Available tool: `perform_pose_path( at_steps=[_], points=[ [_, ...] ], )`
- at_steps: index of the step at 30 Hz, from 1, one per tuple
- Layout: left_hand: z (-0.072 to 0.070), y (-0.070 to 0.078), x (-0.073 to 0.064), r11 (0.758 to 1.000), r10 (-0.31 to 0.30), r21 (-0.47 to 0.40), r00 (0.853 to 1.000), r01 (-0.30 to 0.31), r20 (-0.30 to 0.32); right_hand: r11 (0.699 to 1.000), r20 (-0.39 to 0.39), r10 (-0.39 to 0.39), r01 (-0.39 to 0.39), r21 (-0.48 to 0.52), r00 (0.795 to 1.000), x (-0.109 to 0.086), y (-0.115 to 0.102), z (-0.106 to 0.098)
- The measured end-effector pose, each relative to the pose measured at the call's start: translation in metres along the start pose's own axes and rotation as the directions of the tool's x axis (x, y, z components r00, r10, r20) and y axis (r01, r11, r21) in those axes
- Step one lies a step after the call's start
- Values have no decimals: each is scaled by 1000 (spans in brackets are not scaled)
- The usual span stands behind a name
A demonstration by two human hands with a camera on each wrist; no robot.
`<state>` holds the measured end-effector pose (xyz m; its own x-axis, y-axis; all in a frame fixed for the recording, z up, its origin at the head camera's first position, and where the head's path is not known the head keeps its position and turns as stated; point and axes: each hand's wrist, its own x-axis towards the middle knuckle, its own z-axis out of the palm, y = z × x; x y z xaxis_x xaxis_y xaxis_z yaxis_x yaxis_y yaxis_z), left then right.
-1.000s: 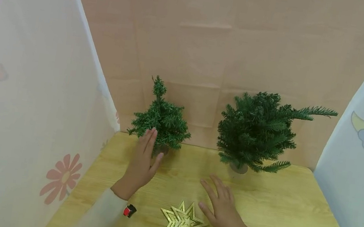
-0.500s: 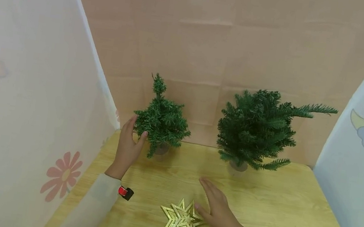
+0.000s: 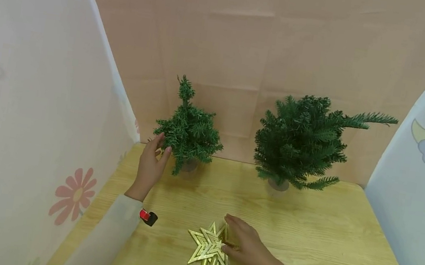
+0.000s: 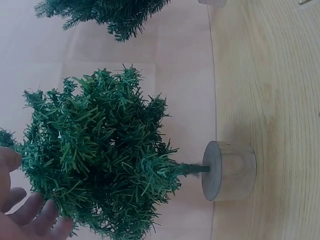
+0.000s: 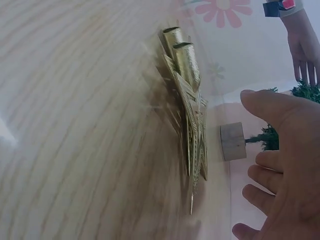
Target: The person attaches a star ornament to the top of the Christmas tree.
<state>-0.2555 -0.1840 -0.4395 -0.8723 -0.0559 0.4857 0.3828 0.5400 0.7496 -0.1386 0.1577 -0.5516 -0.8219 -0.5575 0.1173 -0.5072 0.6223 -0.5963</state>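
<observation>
The smaller green artificial Christmas tree (image 3: 192,134) stands on a round wooden base (image 4: 230,170) at the back left. My left hand (image 3: 150,167) is at its left side, fingers loosely bent, fingertips right at the outer branches. In the left wrist view the fingers (image 4: 37,217) overlap the foliage and grip nothing. Gold star tree toppers (image 3: 204,247) lie stacked on the table, their hollow tubes toward the near edge. Over their right side reaches my right hand (image 3: 251,246), thumb and fingers spread apart around the star points, partly hiding them. No topper is gripped.
A bigger, fuller green tree (image 3: 300,142) stands at the back right, one long branch sticking out to the right. Behind the wooden table (image 3: 324,238) hangs a tan backdrop (image 3: 233,40). Patterned pale walls (image 3: 40,81) close in both sides.
My left hand has moved from in front of the small tree to its left side. My right hand has shifted left over the star toppers. The head view has tilted slightly down.
</observation>
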Motion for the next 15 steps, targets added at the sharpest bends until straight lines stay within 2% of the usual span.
perform_pose_path(
  at_steps=[4, 9, 15],
  points=[
    [1, 0, 0, 1000, -6, 2, 1000, 6, 1, 1000, 31, -4, 4, -6, 1000, -1, -2, 2],
    [2, -1, 0, 1000, -26, 12, 1000, 26, 9, 999, 71, 29, -26, -39, 997, -4, -1, 5],
    [1, -1, -1, 999, -35, 11, 999, 35, 6, 998, 77, 43, -39, -58, 996, -6, -2, 4]
  ],
)
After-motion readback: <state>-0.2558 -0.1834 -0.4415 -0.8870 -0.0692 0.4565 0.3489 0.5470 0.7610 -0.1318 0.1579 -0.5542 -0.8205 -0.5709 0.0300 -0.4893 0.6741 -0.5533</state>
